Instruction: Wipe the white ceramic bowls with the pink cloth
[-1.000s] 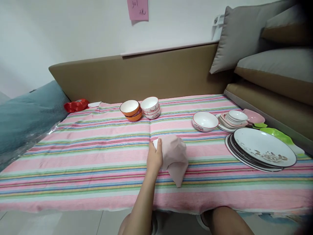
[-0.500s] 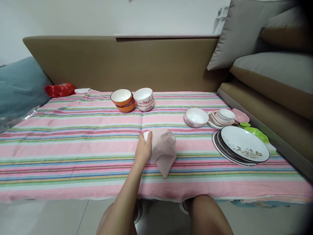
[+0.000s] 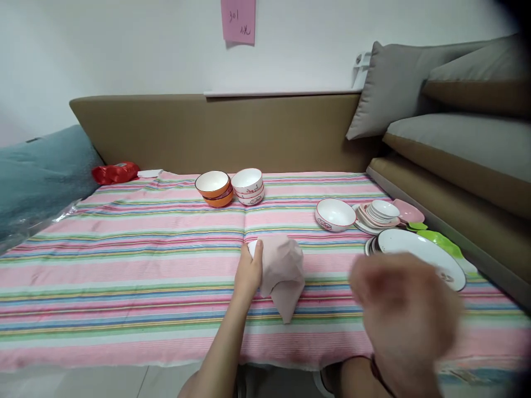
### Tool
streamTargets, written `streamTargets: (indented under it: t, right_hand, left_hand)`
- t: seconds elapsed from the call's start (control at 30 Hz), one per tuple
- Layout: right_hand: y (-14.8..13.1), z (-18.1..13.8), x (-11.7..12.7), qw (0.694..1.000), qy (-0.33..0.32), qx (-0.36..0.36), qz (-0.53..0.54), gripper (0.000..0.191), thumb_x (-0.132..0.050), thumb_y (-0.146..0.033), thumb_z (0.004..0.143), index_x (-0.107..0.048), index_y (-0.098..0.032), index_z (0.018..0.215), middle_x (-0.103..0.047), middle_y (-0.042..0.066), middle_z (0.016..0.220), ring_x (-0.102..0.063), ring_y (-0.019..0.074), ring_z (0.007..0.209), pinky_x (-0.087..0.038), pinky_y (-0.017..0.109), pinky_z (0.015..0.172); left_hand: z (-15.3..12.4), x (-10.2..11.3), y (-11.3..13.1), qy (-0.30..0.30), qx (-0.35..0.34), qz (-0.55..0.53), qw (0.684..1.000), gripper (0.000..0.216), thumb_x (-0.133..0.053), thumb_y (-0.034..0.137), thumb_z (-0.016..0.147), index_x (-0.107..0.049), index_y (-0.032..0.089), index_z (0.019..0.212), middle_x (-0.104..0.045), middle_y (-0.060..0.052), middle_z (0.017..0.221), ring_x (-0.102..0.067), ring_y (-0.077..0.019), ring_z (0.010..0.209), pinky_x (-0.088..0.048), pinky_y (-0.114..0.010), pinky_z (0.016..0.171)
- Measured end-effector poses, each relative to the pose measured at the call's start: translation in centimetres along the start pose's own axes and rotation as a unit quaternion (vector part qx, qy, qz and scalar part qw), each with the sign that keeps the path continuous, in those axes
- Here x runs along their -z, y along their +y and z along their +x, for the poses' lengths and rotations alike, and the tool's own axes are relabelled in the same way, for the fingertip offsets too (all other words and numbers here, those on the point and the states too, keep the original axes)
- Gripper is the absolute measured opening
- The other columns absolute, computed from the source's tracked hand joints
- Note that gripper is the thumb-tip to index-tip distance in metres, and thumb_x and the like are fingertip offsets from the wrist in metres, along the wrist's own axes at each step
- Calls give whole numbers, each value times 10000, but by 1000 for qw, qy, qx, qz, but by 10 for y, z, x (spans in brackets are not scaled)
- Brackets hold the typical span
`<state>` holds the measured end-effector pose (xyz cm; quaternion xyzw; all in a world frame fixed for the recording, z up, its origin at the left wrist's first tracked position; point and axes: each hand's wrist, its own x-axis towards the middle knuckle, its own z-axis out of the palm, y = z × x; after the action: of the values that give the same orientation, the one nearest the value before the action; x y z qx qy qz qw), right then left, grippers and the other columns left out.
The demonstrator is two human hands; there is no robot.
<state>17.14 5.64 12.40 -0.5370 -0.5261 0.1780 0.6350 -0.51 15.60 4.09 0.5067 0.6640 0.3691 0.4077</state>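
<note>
My left hand [image 3: 249, 272] grips a white bowl [image 3: 251, 247] that rests on the striped cloth [image 3: 124, 260] near the middle. A pale pink rag [image 3: 284, 271] drapes over most of the bowl, so only its left rim shows. My right hand [image 3: 404, 309] hovers at the lower right, close to the camera and smeared by motion; its fingers cannot be made out. It partly hides the stack of large plates [image 3: 427, 257].
At the back of the cloth stand stacked orange bowls [image 3: 213, 188] and stacked white bowls [image 3: 248, 186]. To the right are a white bowl [image 3: 334, 214], small saucers [image 3: 381, 213], a pink dish [image 3: 409, 211] and green dishes [image 3: 440, 241]. Cushions [image 3: 415, 83] pile at right, a red packet [image 3: 114, 172] far left.
My right hand has come up into view at the lower right, blurred. The camera has tilted up. My left hand still holds the covered bowl in the same spot.
</note>
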Motion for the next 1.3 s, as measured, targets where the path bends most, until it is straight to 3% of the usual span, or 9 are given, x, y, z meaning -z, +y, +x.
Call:
streamTargets:
  t: [0.1, 0.27, 0.4, 0.5, 0.7, 0.87, 1.0, 1.13, 1.3]
  right_hand:
    - [37, 18, -23, 997, -14, -75, 23, 349, -483, -451, 934, -549, -214, 686, -529, -7, 610, -503, 146, 566, -414, 267, 519]
    - [97, 19, -54, 977, -153, -148, 1, 350, -632, -515, 795, -649, -181, 896, -636, 56, 808, -583, 200, 749, -461, 294, 634]
    - [95, 17, -62, 986, -155, -64, -8, 258, -652, -447, 783, -603, -199, 735, -525, 13, 738, -501, 163, 683, -425, 278, 614]
    - [84, 20, -59, 981, -172, -79, 53, 324, -631, -463, 798, -545, -201, 629, -481, 0, 690, -459, 141, 625, -398, 261, 554]
    - [86, 15, -65, 910, -293, -217, 200, 384, -489, -500, 885, -654, -199, 1059, -507, -29, 520, -402, 121, 405, -306, 246, 393]
    - [91, 7, -83, 990, -127, -37, 57, 146, -531, -277, 839, -664, -215, 845, -666, 53, 817, -604, 196, 722, -493, 326, 642]
    - [101, 2, -93, 992, -64, 80, -69, 197, -494, -241, 845, -649, -218, 964, -646, 110, 1135, -559, 279, 1070, -479, 459, 892]
    - [106, -1, -95, 963, -134, 176, -156, 383, -425, -276, 884, -543, -218, 1244, -456, 126, 1432, -388, 316, 1320, -358, 558, 1050]
    - [99, 0, -90, 894, -270, 270, -234, 319, -451, -218, 868, -587, -251, 1154, -298, 50, 1558, -169, 366, 1437, -154, 664, 1113]
  left_hand:
    - [0, 0, 0, 3, -4, -8, 1000, 670, -334, 650, 902, -426, 141, 1328, -498, -217, 1403, -418, -328, 1353, -311, -448, 1091]
    - [2, 0, 1, 1, -3, 4, 1000, 691, -306, 665, 900, -427, 129, 1317, -509, -231, 1383, -454, -358, 1314, -337, -474, 1059]
    - [3, -1, 2, 1, 6, 14, 1000, 669, -298, 675, 895, -462, 144, 1266, -570, -221, 1307, -513, -357, 1254, -375, -468, 1020]
    - [3, -2, 3, 2, -9, 15, 1000, 645, -319, 678, 888, -469, 166, 1252, -579, -201, 1305, -524, -347, 1244, -389, -459, 1005]
    - [3, -4, 2, 11, -4, 17, 1000, 628, -361, 667, 879, -489, 169, 1238, -581, -202, 1304, -536, -353, 1229, -395, -463, 995]
    - [1, -3, 3, 6, -13, 20, 1000, 632, -324, 665, 891, -473, 161, 1243, -574, -207, 1300, -525, -357, 1230, -387, -466, 990]
    - [0, -3, 4, 8, -9, 2, 1000, 586, -306, 652, 903, -495, 176, 1188, -601, -190, 1239, -553, -336, 1180, -402, -450, 971]
    - [5, -4, -5, 12, -67, -23, 997, 458, -241, 497, 967, -533, 168, 1094, -600, -169, 1176, -563, -276, 1136, -398, -418, 1004]
    - [13, -3, -18, -24, -181, -6, 983, 340, -479, 351, 890, -536, 164, 1168, -532, -171, 1282, -489, -253, 1240, -365, -348, 1063]
